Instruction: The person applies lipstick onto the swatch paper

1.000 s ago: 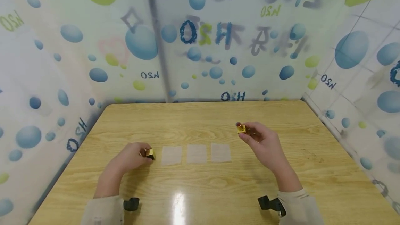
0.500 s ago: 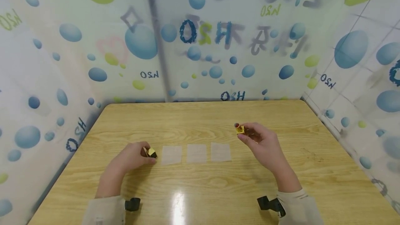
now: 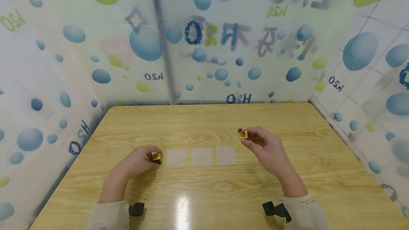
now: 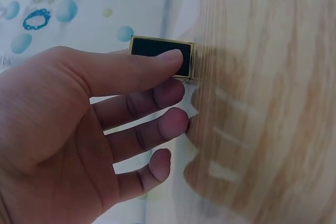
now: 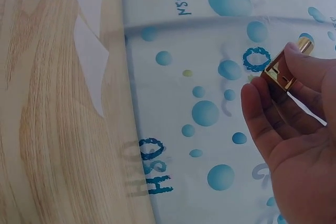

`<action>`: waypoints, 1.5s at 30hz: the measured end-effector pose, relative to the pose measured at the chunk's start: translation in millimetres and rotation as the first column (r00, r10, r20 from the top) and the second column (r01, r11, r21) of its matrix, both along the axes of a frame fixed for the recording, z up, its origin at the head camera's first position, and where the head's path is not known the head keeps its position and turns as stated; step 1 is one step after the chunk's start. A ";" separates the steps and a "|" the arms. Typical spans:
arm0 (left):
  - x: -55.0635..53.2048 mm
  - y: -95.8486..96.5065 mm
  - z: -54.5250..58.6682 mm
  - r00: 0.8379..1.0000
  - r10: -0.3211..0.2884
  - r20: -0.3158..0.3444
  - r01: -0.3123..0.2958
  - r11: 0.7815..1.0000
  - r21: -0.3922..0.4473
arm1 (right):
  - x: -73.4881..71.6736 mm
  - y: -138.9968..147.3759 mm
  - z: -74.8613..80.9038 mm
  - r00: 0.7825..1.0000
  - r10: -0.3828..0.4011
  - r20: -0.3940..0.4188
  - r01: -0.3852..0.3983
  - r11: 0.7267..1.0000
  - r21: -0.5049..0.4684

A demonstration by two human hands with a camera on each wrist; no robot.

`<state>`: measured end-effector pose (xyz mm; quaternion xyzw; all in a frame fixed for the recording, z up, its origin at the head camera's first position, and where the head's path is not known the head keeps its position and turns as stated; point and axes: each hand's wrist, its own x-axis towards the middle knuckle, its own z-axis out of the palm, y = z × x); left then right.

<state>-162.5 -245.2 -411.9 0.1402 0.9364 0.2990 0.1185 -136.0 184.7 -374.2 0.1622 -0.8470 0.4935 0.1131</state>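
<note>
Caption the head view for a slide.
Left grip holds a black-gold piece, right grip a gold tube; three pale squares between.

Head view looks forward and down over the table [image 3: 207, 123], taking in left hand [image 3: 137, 160] and right hand [image 3: 270, 152]. Wrist views are close, rolled sideways, one per hand; both catch table and wall [image 3: 179, 63].

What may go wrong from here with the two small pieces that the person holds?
The right hand pinches the gold piece above the table; it might slip and drop. Its reddish end is uncovered and, if soft, might smear whatever it touches. The left hand, holding the black-and-gold piece, is close to the nearest white square and might push it out of line.
</note>
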 end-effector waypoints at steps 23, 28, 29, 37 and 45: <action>-0.1 -4.0 8.8 0.998 0.058 0.022 -0.056 0.995 -0.078 | 0.0 2.4 0.0 1.000 -0.001 -0.016 0.001 1.000 0.021; 4.2 -7.5 23.3 0.995 0.090 0.050 -0.084 0.989 -0.118 | -1.1 3.0 0.7 1.000 0.007 -0.026 -0.006 1.000 0.026; 5.2 -7.7 28.0 0.994 0.096 0.053 -0.089 0.987 -0.131 | -1.1 3.2 1.2 1.000 0.009 -0.028 -0.009 1.000 0.028; 13.9 10.9 63.9 0.995 0.095 0.029 -0.089 0.982 -0.166 | 0.2 -5.0 4.4 0.997 0.060 -0.055 -0.059 0.998 0.019; 24.0 53.2 87.3 0.986 0.033 -0.166 -0.040 0.998 -0.038 | 3.0 -17.0 4.0 0.988 0.094 -0.121 -0.090 0.995 0.038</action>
